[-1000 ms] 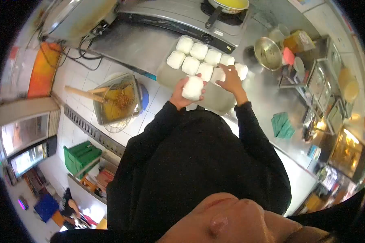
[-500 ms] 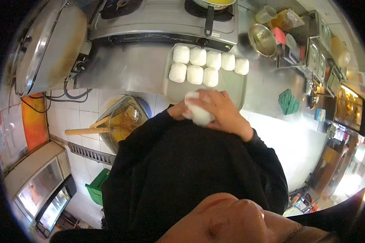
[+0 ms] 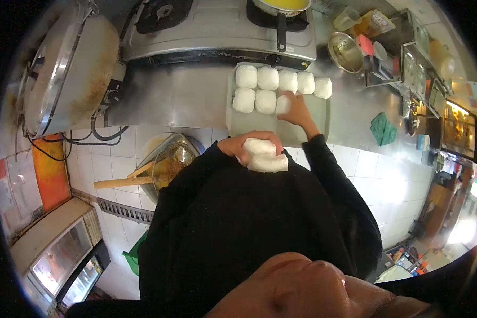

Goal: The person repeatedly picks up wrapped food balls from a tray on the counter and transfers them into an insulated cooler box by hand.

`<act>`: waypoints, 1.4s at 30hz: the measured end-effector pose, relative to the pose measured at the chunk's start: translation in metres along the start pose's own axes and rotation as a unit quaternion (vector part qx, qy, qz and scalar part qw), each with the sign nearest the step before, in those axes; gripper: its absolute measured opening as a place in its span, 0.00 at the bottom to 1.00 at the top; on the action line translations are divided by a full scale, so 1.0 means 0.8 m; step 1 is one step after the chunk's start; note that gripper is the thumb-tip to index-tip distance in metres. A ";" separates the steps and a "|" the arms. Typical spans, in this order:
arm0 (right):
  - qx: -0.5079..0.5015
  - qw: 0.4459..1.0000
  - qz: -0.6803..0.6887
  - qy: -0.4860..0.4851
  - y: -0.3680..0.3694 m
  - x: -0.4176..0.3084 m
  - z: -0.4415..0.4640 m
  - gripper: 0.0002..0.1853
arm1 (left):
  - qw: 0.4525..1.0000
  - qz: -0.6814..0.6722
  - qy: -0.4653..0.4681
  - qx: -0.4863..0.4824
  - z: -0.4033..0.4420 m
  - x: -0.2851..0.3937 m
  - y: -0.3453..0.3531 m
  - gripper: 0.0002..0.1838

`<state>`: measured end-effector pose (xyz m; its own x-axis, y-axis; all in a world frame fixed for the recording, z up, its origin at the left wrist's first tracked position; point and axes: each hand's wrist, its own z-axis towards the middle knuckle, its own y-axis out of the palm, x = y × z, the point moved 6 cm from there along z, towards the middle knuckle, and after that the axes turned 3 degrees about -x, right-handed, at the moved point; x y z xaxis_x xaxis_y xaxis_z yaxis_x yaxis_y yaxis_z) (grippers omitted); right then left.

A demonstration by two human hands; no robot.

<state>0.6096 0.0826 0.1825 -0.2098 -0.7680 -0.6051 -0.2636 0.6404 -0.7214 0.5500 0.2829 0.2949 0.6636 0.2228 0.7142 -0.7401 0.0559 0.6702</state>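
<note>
Blocks (image 3: 265,102), white and rounded, ten in all: eight on one shallow tray (image 3: 238,124) at the upper centre of the frame, two just below, in the left hand (image 3: 232,145). On the tray, five in the upper row, three in the lower. Left hand near the middle of the frame, fingers curled around its two, one above the other in the picture. Right hand (image 3: 300,113) over the tray's lower right, fingers partly open and bent about the rightmost piece of the lower row — gripped or only touched, cannot tell. Along the top of the frame, one stove (image 3: 217,33) with two burners; on the right burner, one pan (image 3: 282,6), yellow inside. Upper left, one large round vessel (image 3: 98,58). Upper right, one metal bowl (image 3: 346,51); lower at right, one green cloth (image 3: 383,129). Left of centre, one container (image 3: 167,148) — two wooden handles (image 3: 122,183) out of it.
</note>
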 end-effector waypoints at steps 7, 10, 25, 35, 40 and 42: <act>-0.148 0.916 0.137 -0.348 -0.139 -0.229 -0.156 0.51 | 0.999 -0.032 0.011 0.009 -0.007 0.015 0.010 0.57; -0.248 0.873 -0.034 -0.419 -0.119 -0.290 -0.201 0.51 | 1.000 -0.023 0.014 -0.007 -0.008 0.014 0.013 0.58; 0.037 0.989 -0.140 0.009 0.063 -0.060 0.021 0.47 | 0.986 0.123 -0.012 -0.109 -0.002 0.039 0.046 0.63; -0.078 0.883 0.418 -0.198 -0.086 -0.119 -0.101 0.44 | 0.989 0.115 0.089 -0.004 -0.026 0.025 0.022 0.73; -0.144 0.919 0.146 -0.337 -0.103 -0.213 -0.187 0.43 | 0.991 0.031 0.127 -0.003 -0.014 0.032 0.031 0.78; -0.128 0.924 0.102 -0.345 -0.103 -0.212 -0.186 0.46 | 0.992 0.024 0.118 -0.026 -0.016 0.027 0.026 0.79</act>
<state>0.5267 0.1592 0.3947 0.3475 -0.3871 -0.8540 -0.5169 0.6808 -0.5189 0.5475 0.3015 0.3214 0.5873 0.4476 0.6743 -0.7794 0.0883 0.6202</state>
